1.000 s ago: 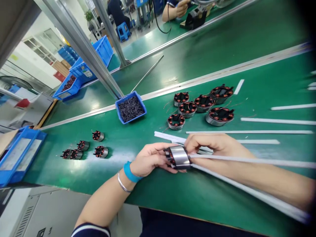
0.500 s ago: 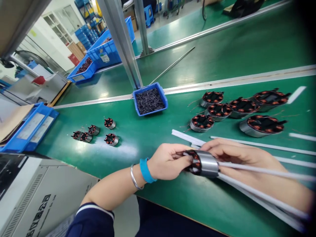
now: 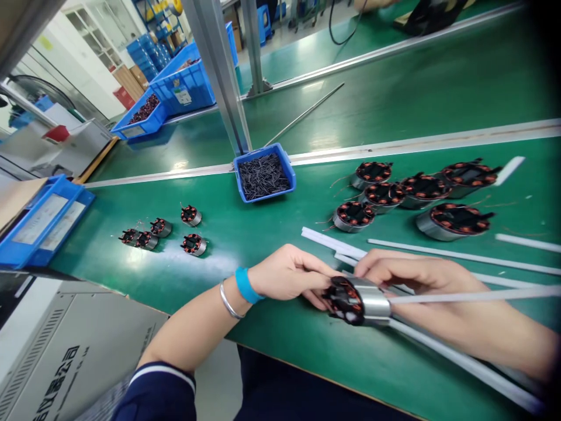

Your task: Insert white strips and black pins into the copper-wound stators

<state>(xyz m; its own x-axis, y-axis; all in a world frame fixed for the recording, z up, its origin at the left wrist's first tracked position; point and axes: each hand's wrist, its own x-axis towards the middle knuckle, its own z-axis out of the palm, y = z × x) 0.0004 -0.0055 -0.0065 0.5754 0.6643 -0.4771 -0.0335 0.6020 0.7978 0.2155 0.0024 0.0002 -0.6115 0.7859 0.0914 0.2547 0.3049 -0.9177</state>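
Between my hands, above the green bench, is a motor stator (image 3: 366,301) with a silver ring and copper windings, tilted so its wound end faces left. My left hand (image 3: 291,275) pinches at the upper edge of that end; its fingertips are partly hidden behind the stator. My right hand (image 3: 421,278) is wrapped round the far side of the ring. Long white strips (image 3: 464,359) stick out of the stator's right end and run across my right wrist and below it. More white strips (image 3: 333,242) lie on the bench just behind my hands.
Several stators (image 3: 425,190) stand at the right rear of the bench, and several smaller-looking ones (image 3: 146,238) at the left. A blue bin (image 3: 287,188) of thin dark pieces sits by the metal post (image 3: 223,82). Beyond the rail lies a thin rod (image 3: 307,113).
The stator has turned so more of its wound end shows, and it sits slightly lower. My left fingers have shifted from the face of that end to its upper edge.
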